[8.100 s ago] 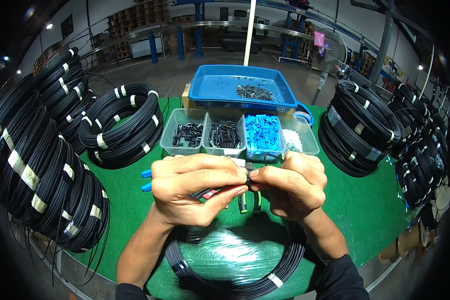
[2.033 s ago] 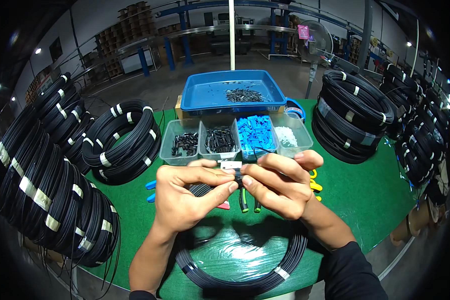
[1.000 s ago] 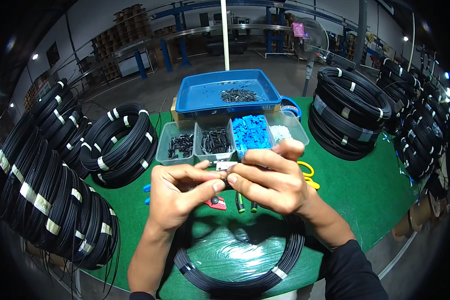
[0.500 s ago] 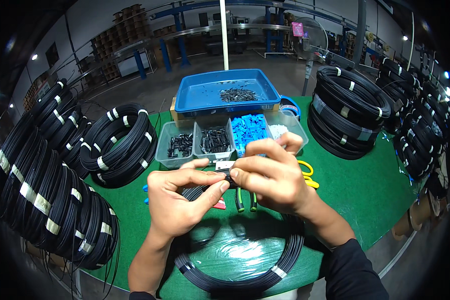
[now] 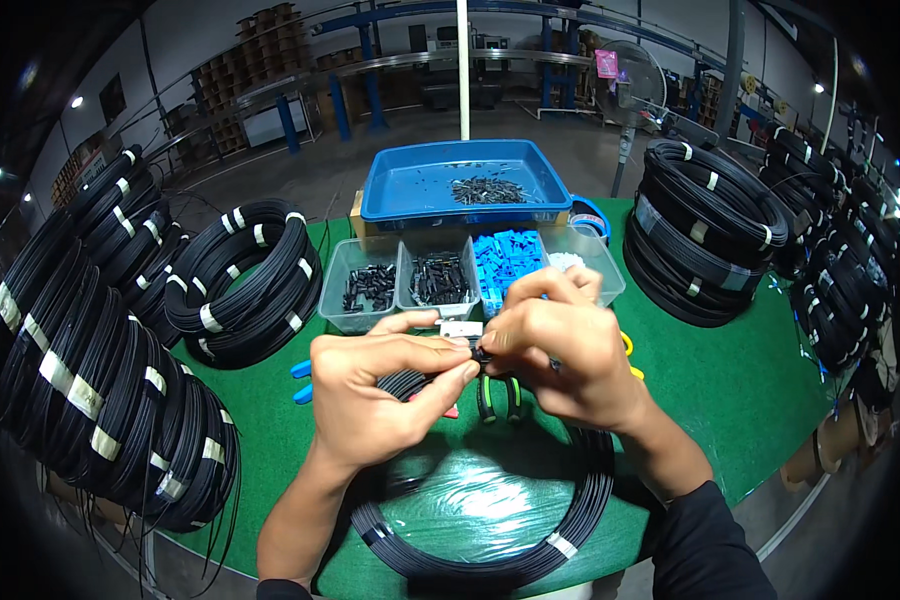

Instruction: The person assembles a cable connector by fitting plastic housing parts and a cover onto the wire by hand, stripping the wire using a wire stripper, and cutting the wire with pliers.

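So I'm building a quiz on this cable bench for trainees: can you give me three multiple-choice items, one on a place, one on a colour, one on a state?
1. Where is the blue tray?
A. behind the clear bins
B. under the hands
C. on the floor

2. What colour are the parts in the third clear bin?
A. red
B. blue
C. white

3. How do the two hands stand?
A. apart, both empty
B. together, pinching a small black part
C. resting flat

A: it sits beyond the bin row.
B: blue pieces fill it.
B: left hand and right hand meet at the black part.
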The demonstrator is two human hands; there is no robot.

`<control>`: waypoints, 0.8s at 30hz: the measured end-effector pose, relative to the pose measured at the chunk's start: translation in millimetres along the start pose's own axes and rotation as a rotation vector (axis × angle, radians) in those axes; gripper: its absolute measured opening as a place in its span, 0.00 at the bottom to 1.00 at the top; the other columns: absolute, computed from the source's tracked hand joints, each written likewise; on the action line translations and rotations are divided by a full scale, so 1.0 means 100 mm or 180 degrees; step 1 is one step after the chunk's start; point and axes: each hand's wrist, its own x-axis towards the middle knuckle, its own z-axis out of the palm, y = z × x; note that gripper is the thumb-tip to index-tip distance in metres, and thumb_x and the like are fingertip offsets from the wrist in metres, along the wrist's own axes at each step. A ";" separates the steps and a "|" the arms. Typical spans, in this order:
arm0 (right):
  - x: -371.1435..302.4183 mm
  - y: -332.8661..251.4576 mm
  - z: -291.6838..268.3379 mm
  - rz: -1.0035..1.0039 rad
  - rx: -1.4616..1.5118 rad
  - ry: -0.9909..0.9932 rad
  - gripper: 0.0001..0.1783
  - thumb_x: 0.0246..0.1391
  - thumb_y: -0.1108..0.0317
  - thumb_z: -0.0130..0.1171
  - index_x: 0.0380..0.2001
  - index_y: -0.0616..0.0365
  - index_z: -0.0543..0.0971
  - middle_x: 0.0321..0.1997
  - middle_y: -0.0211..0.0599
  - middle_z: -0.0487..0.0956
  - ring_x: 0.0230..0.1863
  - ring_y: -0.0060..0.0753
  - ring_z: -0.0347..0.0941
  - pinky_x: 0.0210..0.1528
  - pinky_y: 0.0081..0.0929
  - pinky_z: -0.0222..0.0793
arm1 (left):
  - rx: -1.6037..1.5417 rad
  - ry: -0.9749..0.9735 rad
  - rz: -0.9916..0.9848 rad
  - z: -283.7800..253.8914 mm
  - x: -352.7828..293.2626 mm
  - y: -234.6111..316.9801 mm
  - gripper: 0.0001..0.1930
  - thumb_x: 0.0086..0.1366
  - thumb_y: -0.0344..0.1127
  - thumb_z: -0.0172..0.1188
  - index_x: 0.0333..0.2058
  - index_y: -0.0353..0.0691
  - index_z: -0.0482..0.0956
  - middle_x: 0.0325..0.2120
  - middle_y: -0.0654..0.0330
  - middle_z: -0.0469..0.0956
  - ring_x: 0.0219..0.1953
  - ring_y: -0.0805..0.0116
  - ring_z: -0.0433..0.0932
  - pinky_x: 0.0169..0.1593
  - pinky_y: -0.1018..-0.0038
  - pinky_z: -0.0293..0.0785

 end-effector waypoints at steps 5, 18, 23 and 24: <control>-0.06 0.00 0.09 -0.1316 -0.1337 0.0861 0.09 0.40 0.64 0.64 0.29 0.48 0.82 0.33 0.22 0.84 0.37 0.25 0.75 0.43 0.38 0.50 | -0.0355 0.0165 -0.0199 0.03 -0.02 0.10 0.04 0.50 0.21 0.69 0.27 0.33 0.87 0.22 0.56 0.85 0.28 0.67 0.85 0.48 0.65 0.79; 0.02 0.04 0.01 -0.0869 -0.0633 0.0474 0.09 0.37 0.71 0.68 0.25 0.46 0.80 0.31 0.20 0.82 0.37 0.24 0.74 0.45 0.39 0.49 | 0.0128 -0.0050 0.0099 -0.06 0.03 0.09 0.06 0.48 0.22 0.71 0.26 0.35 0.85 0.27 0.55 0.86 0.32 0.65 0.86 0.49 0.65 0.78; -0.04 0.05 0.11 -0.1228 -0.0955 0.0817 0.07 0.37 0.68 0.67 0.24 0.47 0.80 0.31 0.22 0.82 0.36 0.21 0.76 0.45 0.37 0.50 | 0.0260 0.0120 0.0135 0.03 -0.02 0.10 0.05 0.46 0.22 0.72 0.25 0.35 0.85 0.26 0.56 0.85 0.30 0.65 0.86 0.46 0.67 0.79; -0.03 0.03 0.08 -0.0630 -0.0352 0.0522 0.07 0.37 0.70 0.67 0.24 0.50 0.80 0.30 0.24 0.82 0.35 0.23 0.76 0.44 0.35 0.52 | 0.0688 0.0134 0.0502 0.04 -0.01 0.13 0.07 0.44 0.22 0.73 0.26 0.36 0.85 0.27 0.57 0.85 0.31 0.66 0.85 0.45 0.67 0.79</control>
